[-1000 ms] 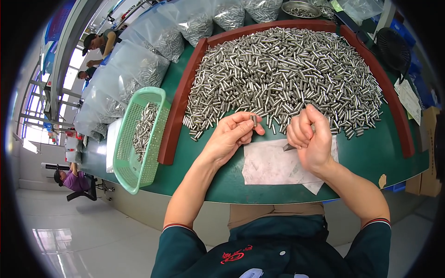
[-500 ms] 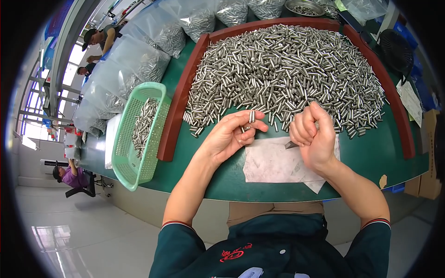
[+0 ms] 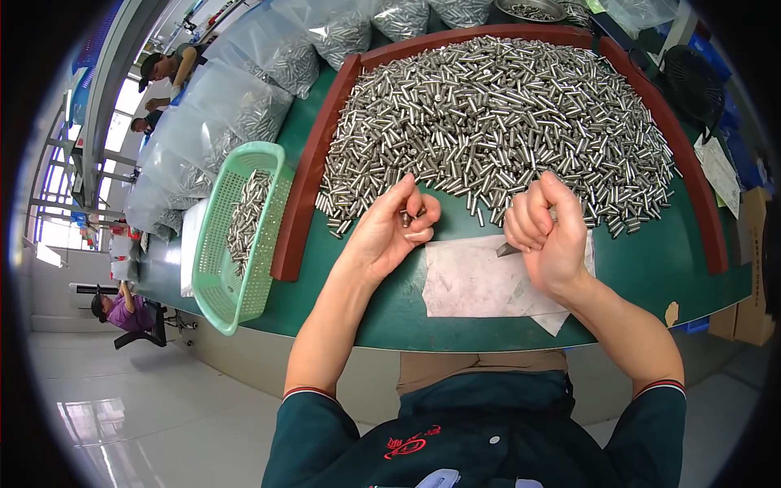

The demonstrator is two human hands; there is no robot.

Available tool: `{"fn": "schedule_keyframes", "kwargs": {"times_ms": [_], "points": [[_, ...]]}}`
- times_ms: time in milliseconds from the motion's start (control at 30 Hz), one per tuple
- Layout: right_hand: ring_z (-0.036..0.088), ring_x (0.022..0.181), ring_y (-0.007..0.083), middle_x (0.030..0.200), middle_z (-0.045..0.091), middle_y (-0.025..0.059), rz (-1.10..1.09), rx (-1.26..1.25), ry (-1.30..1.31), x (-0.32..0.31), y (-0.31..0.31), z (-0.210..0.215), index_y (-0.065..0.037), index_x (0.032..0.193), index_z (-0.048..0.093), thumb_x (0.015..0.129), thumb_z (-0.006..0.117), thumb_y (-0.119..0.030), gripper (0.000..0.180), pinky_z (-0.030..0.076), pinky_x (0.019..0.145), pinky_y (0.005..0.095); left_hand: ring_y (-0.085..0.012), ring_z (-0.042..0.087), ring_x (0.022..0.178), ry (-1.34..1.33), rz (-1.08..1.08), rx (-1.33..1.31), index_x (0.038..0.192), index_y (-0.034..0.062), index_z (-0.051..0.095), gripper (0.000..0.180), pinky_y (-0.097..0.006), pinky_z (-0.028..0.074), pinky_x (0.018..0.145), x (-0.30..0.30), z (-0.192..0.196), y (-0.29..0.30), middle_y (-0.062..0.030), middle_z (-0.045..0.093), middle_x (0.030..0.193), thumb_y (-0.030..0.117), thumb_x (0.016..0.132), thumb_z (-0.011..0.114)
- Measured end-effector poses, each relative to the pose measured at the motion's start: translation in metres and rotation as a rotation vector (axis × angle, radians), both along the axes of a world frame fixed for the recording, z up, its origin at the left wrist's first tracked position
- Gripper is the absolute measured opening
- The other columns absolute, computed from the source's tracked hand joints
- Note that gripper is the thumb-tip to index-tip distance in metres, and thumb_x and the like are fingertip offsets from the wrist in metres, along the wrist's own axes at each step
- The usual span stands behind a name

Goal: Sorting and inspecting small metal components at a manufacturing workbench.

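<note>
A big heap of short shiny metal pins (image 3: pixel 488 122) covers the green table in front of me. At the heap's near left edge, my left hand (image 3: pixel 390 232) is turned partly palm up, its fingers curled round a few metal pins (image 3: pixel 413 215) that show between them. My right hand (image 3: pixel 549 236) makes a fist over a stained white cloth (image 3: pixel 468 285). From its little-finger side pokes the flat dark tip of a small grey tool (image 3: pixel 506 250); the rest is hidden in the fist.
Dark red wooden rails (image 3: pixel 313 179) border the heap. To the left stands a green plastic basket (image 3: pixel 281 195) partly filled with pins. Clear bags of pins (image 3: pixel 244 106) line the far left, a metal bowl (image 3: pixel 533 10) stands behind, and a black fan (image 3: pixel 691 85) at right. Other people work at far left.
My left hand has drawn slightly left, and its fingers have curled in; the pin held up at its fingertips has gone down among them. My right hand has hardly moved.
</note>
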State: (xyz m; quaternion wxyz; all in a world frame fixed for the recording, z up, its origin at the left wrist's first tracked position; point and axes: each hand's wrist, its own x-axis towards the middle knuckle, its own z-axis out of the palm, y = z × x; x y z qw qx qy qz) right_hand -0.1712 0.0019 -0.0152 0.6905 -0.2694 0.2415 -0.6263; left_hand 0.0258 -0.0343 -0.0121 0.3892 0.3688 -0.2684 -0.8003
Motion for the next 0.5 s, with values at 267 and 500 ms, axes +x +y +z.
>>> {"fn": "schedule_keyframes", "kwargs": {"times_ms": [267, 500], "points": [[0.019, 0.037, 0.0081, 0.041, 0.025, -0.0008, 0.009, -0.019, 0.001, -0.001, -0.001, -0.001, -0.011, 0.05, 0.027, 0.09, 0.033, -0.026, 0.043, 0.017, 0.036, 0.0239, -0.0075, 0.044, 0.046, -1.097, -0.045, -1.085, 0.09, 0.0038, 0.061, 0.015, -0.023, 0.035, 0.044, -0.025, -0.006, 0.006, -0.0008, 0.049, 0.053, 0.003, 0.075, 0.058], [0.019, 0.037, 0.0078, 0.042, 0.026, -0.0011, 0.021, -0.01, 0.0, -0.003, 0.0, -0.001, -0.011, 0.05, 0.028, 0.09, 0.032, -0.025, 0.043, 0.017, 0.037, 0.0236, -0.0228, 0.055, 0.051, -1.339, -0.175, -1.545, 0.086, 0.0048, 0.062, 0.017, -0.032, 0.043, 0.047, -0.027, -0.01, -0.006, -0.0103, 0.057, 0.06, 0.002, 0.069, 0.061]]}}
